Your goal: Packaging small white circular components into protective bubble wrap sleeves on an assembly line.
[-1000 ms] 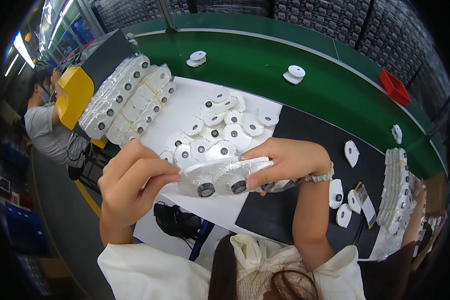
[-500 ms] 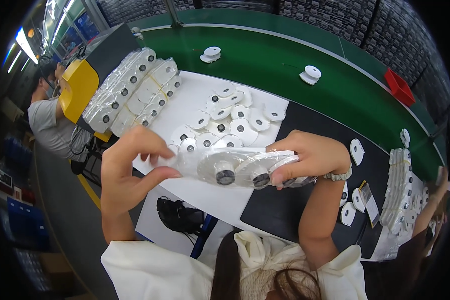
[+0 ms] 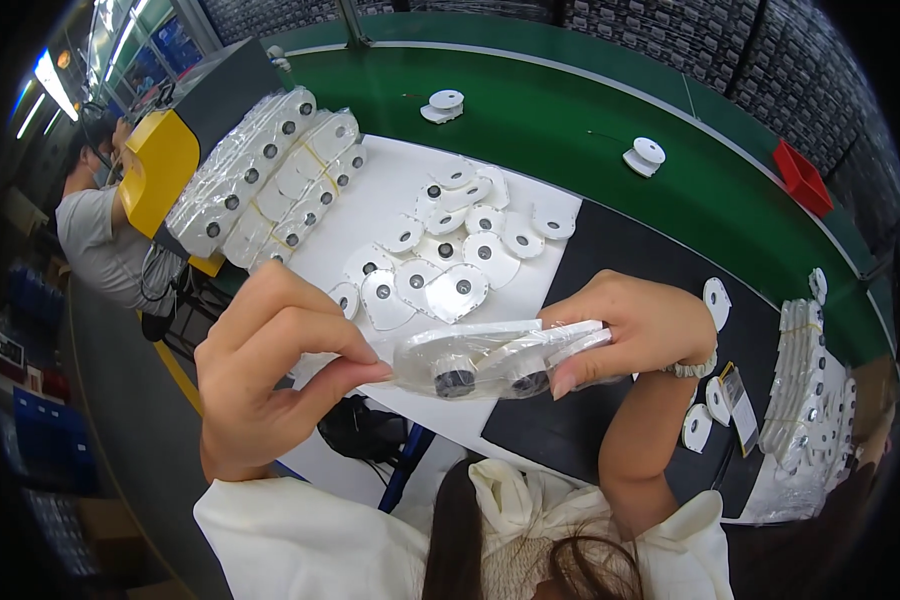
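Observation:
A clear plastic bag [image 3: 490, 352] lies across in front of me, packed with white rounded plates that have dark round hubs. From the right end my right hand [image 3: 645, 325] grips it, thumb in front and fingers behind. Thumb and fingertips of my left hand [image 3: 280, 365] pinch together at the bag's left end, on its thin film. Beyond the bag, several loose white plates with hubs [image 3: 485, 252] lie in a heap on the white table sheet [image 3: 380, 165].
Banded rows of bagged plates [image 3: 255, 175] lie at the left, more bagged plates [image 3: 795, 380] at the right. White spool-like pieces [image 3: 645, 153] sit on the green conveyor [image 3: 530, 110] beyond. A red bin [image 3: 802, 180] stands far right. Another person [image 3: 105, 230] sits at far left beside a yellow panel [image 3: 160, 170].
My left fingers have closed onto the bag's left end; before, thumb and fingers were apart. The bag is slightly lower. An arm at the far right has left the view.

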Tool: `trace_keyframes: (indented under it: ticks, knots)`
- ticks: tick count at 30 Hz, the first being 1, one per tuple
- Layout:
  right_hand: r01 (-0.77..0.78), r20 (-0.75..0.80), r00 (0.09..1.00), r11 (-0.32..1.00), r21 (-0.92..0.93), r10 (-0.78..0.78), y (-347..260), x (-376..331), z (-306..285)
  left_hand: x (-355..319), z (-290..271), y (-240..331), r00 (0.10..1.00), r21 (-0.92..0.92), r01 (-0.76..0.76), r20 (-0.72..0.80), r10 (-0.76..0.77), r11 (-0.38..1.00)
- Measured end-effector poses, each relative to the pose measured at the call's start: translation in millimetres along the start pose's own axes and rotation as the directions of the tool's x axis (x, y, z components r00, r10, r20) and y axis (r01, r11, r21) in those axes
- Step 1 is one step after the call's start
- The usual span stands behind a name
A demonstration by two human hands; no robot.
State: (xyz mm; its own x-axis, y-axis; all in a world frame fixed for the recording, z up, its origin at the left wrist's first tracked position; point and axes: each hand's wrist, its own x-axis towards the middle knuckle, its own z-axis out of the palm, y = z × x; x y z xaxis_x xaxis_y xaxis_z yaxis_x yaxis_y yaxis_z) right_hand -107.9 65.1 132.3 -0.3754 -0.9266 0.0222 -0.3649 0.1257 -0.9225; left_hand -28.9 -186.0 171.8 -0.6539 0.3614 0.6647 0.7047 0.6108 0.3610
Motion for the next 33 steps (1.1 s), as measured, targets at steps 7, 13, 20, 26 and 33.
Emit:
trace_keyframes:
  ticks: [7,13,20,26,33]
  knots:
    - [0.058,-0.006,0.998,0.997,-0.046,-0.058,-5,-3,2,-2,-1,4,0.993,-0.123,0.117,0.045,-0.112,0.986]
    - [0.166,0.132,0.978,0.986,0.001,-0.164,-6,3,2,0,-2,-16,0.795,-0.743,0.588,0.456,-0.400,0.321]
    - [-0.178,0.084,0.983,0.952,0.250,0.161,19,10,-9,0,18,-42,0.784,-0.636,0.552,0.176,-0.595,0.539]
    - [-0.077,-0.081,0.988,0.873,0.482,0.132,60,10,-14,-38,63,-52,0.716,-0.759,0.227,-0.295,-0.633,0.610]
    - [0.011,-0.039,0.999,0.813,0.582,0.014,66,2,-15,-45,79,-27,0.770,-0.865,0.212,-0.138,-0.622,0.455]
